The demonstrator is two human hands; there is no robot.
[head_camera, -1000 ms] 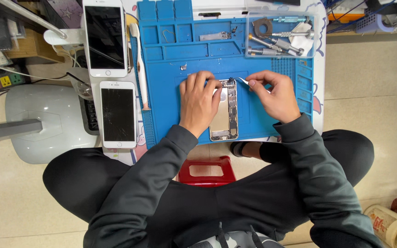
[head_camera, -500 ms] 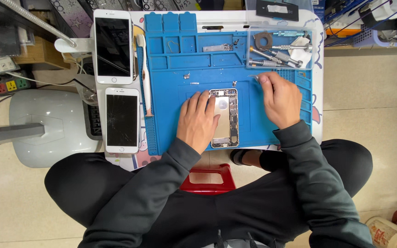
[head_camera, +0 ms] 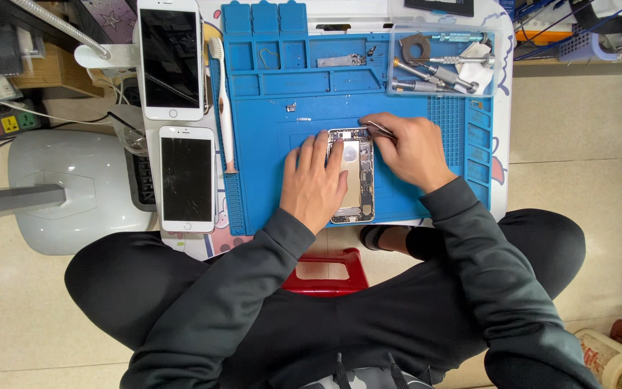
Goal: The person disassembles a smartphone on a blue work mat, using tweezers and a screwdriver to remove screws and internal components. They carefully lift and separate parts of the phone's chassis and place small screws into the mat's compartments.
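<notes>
Two hands over one opened grey smartphone body (head_camera: 354,176), back shell with bare circuitry showing, lying centre of frame on the blue silicone repair mat (head_camera: 268,180). Left hand (head_camera: 314,180) rests flat, fingers spread, pressing the phone's left edge. Right hand (head_camera: 408,148) pinches slim metal tweezers (head_camera: 377,128), tips now at the phone's top edge; half a sec ago that hand was up and to the right, nr the tool tray, so it has come back to the phone w/ the tweezers, meaning fine work inside the shell goes on.

Clear plastic tray (head_camera: 489,65), upper right of frame: holds several metal-shafted screwdrivers (head_camera: 426,72), a grey tape roll (head_camera: 415,47) and a white cloth (head_camera: 476,72). Mat's moulded compartments along the top: a small metal bracket (head_camera: 340,61) in one; others too small to tell.

Left of mat: two white-framed phones, larger (head_camera: 170,57) above, cracked one (head_camera: 186,179) below, plus a white toothbrush (head_camera: 221,101) btwn them and the mat.
</notes>
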